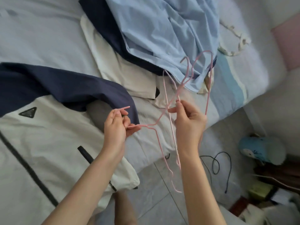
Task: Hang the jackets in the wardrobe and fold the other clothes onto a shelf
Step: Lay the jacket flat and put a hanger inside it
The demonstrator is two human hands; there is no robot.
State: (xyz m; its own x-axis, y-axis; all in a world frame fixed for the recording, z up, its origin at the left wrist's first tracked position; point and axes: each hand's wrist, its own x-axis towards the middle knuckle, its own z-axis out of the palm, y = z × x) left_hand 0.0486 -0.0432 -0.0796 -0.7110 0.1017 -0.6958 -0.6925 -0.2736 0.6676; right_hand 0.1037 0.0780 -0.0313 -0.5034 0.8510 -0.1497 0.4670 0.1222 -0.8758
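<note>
Hangers (172, 120) in both hands

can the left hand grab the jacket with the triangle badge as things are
Probably not yet: the jacket lies open just beside the left hand, but that hand grips a pink hanger crossed with more hangers in the right hand.

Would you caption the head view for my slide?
Left hand and right hand hold pink wire hangers above jackets on a bed.

pink wire hangers (172, 132) crossed, white-navy jacket (48, 135) spread on bed (48, 30)
</note>
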